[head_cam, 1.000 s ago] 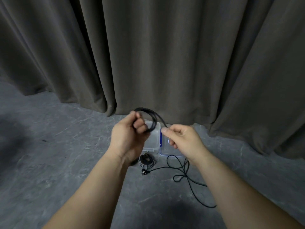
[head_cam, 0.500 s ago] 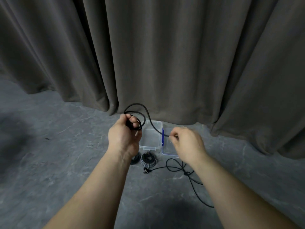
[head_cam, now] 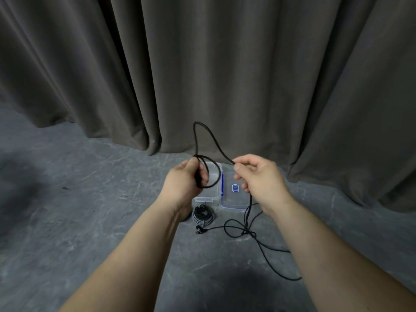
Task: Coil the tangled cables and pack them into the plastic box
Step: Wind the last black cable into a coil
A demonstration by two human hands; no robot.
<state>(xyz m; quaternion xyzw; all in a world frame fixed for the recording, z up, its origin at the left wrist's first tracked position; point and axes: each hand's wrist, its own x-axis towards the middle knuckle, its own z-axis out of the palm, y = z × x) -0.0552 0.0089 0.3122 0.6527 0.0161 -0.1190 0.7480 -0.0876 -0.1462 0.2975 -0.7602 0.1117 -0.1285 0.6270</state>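
**Coiling of the black cable in hand, box not yet filled**

Coiling is judged to be the step under way. A small loop of the black cable is gripped in the left hand, the fingers curled round the gathered turns. A further stretch of the same cable rises from that fist, arches up in front of the curtain and comes down to the right hand, where it is pinched between thumb and forefinger. From under the right hand the cable drops to the floor, where the slack lies in loose crossings that look knotted at one spot before trailing off to the right.

The plastic box sits open on the floor just beyond and below the hands, partly hidden by the left hand, with its lid lying beside it on the right. A second cable, already wound into a bundle, rests on the floor just in front of the box, not inside it.

For the next move, the arched stretch would probably need to be laid onto the loop in the left hand, and more slack drawn up through the right. The tangle on the floor may have to be freed first, or it could be pulled tight.
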